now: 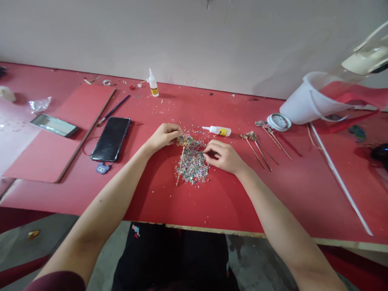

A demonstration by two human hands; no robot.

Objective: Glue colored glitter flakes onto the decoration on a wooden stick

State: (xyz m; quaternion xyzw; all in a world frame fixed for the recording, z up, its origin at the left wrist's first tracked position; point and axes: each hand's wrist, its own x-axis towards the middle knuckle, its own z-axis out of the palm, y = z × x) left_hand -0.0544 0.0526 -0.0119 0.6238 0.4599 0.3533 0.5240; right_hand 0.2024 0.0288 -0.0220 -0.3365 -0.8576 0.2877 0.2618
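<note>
My left hand pinches the ornate head of a gold hairpin, whose long stem slants down toward me over a pile of small shiny multicoloured chips. Closed at the pile's right edge, my right hand has its fingertips pressed together around something thin and dark, too hidden to name. Just beyond that hand a small white glue bottle with a yellow label lies on its side. Several more hairpins with decorated heads lie to the right, beside a round white container of pale bits.
A second glue bottle stands upright near the wall. On the left are a phone, a blue brush, a red board and a shallow glass-topped box. A white bucket stands at the back right of the red table.
</note>
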